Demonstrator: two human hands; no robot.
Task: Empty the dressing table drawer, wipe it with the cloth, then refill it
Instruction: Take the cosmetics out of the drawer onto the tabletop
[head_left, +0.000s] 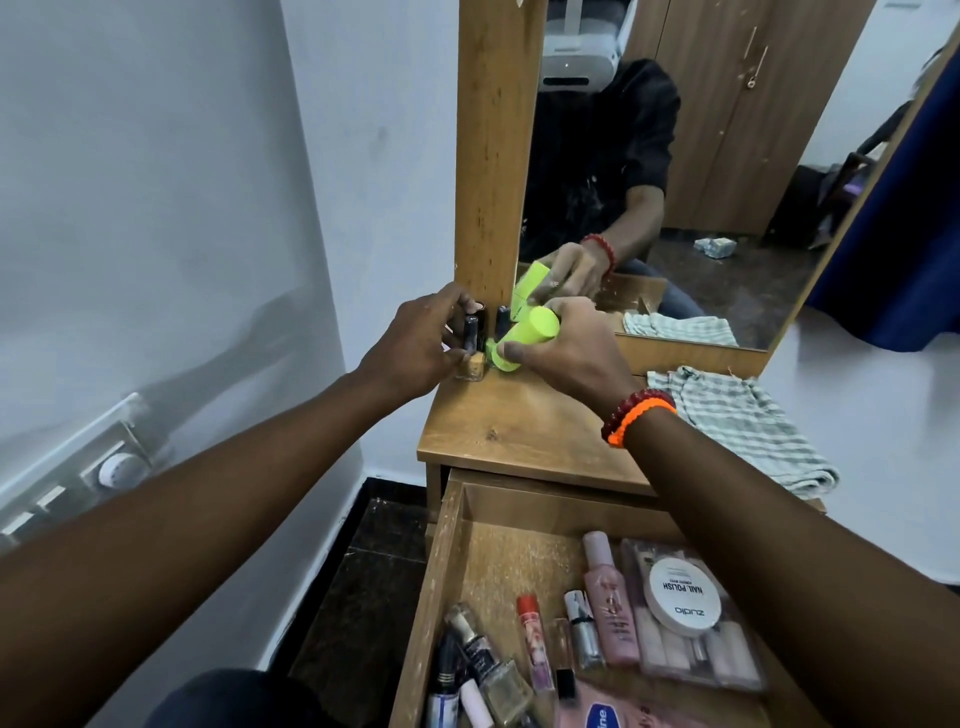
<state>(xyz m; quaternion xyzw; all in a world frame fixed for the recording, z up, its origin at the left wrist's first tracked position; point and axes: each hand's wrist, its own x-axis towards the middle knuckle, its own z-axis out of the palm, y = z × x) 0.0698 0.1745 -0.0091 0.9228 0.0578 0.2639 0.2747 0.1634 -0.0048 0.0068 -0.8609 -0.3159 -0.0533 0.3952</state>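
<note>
Both hands are reaching up to the back left corner of the dressing table top (524, 431), right by the wooden mirror frame (493, 145).

The left hand (415, 348) is wrapping its fingers round a little group of small nail polish bottles (474, 338) w/ dark caps. The bottles are standing upright on the table top. The hand is closed on them, thumb on the near side.

The right hand (566, 348) is holding a bright green tube (524, 338). The tube is lying tilted, its flat round end pointing up & toward the mirror. The fingers are clamped round it. The tube is touching or just beside the polish bottles; I can't tell which. The right wrist is wearing red & orange bead bands (639, 415).

The striped cloth (743, 421) is lying crumpled on the right side of the table top, near the right arm, w/ part of it hanging over the edge.

The drawer (441, 587) is pulled open under the table top. It is holding lots of stuff: a pink bottle (610, 608), a round white nail polish remover tub (683, 597) sitting on a clear pack, a thin red tube (535, 644) & more small bottles at the front left. The back left part of the drawer floor is bare.
</note>
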